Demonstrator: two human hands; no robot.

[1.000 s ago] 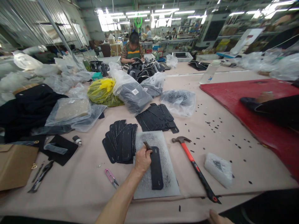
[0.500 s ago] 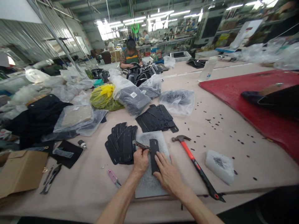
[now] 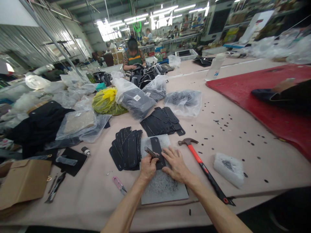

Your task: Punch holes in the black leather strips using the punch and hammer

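Observation:
My left hand point(image 3: 148, 167) is closed around a metal hole punch point(image 3: 151, 152), which slants across a black rounded strip point(image 3: 156, 144). Flat on the strip's right edge, my right hand point(image 3: 175, 163) spreads its fingers. Beneath them lies a grey speckled board point(image 3: 165, 191), and the strip rests on its upper part. A fanned stack of black pieces point(image 3: 130, 150) sits left of the board. Another pile of black pieces point(image 3: 161, 121) is beyond it. To the right lies a claw hammer point(image 3: 198, 158) with a red and black handle.
Pink thread snips point(image 3: 119, 184) lie near the board's left side. A wrapped white block point(image 3: 228, 170) and small black scraps are on the right, before a red mat point(image 3: 264, 94). Filled plastic bags point(image 3: 136, 98) stand at the back. A co-worker point(image 3: 133, 58) sits opposite.
The black strip has slid away from me up the board, with my right hand on it. My left hand has shifted slightly right, bringing the punch over the strip.

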